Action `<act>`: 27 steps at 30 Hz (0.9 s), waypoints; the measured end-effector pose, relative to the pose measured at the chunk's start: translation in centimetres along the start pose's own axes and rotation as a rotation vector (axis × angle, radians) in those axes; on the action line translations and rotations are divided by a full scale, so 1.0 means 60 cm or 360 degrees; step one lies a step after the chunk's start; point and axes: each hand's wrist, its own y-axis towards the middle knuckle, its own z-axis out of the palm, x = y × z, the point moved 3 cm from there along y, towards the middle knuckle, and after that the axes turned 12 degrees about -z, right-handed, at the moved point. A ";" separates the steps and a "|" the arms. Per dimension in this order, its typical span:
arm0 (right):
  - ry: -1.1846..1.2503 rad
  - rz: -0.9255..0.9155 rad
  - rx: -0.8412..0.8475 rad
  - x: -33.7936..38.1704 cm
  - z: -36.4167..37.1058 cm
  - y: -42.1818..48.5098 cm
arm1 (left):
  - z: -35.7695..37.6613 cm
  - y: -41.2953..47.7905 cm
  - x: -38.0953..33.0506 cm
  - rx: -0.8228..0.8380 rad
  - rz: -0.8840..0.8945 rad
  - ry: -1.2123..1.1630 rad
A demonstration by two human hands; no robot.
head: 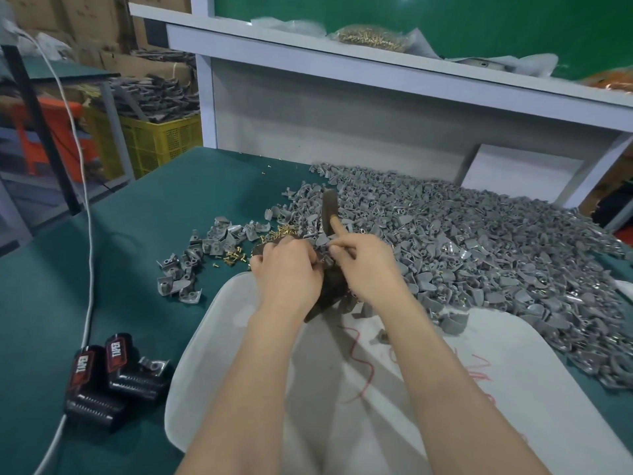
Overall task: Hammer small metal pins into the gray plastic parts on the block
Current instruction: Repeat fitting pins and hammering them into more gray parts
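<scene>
Right at the middle of the green tabletop (pixel 144 234), both hands meet over a dark brown block (pixel 330 289) that stands at the far rim of a white plastic tray (pixel 513 389). The left hand (pixel 287 272) is clenched over the block's top, fingers curled down onto it; what lies under them is hidden. The right hand (pixel 368 260) pinches a gray plastic part (pixel 323 240) between thumb and curled fingers just above the block. Its index finger is straight and lies against a dark upright tool (pixel 329 207); I cannot tell what kind.

A large heap of gray plastic parts (pixel 479 241) spreads across the right of the tabletop, touching the tray's edge. A smaller scatter of gray parts (pixel 191 265) lies to the left. Small brass pins (pixel 235 258) lie loose between that scatter and the left hand.

Two black battery packs (pixel 106 378) sit near the left edge beside a white cable (pixel 89 269).
</scene>
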 end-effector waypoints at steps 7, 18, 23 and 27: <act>0.0171 -0.0250 -0.0179 -0.003 -0.077 -0.049 | 0.003 0.001 0.000 -0.0014 0.0004 -0.0020; -0.0038 -0.0414 -0.0274 0.018 -0.069 -0.073 | 0.002 0.001 0.002 -0.0003 0.0011 -0.0034; -0.0239 -0.0368 0.0051 0.013 -0.042 -0.082 | 0.003 0.005 0.000 -0.0007 0.0030 0.0021; -0.0026 -0.0471 -0.0345 0.022 -0.061 -0.080 | 0.007 0.007 0.003 -0.0012 0.0012 -0.0002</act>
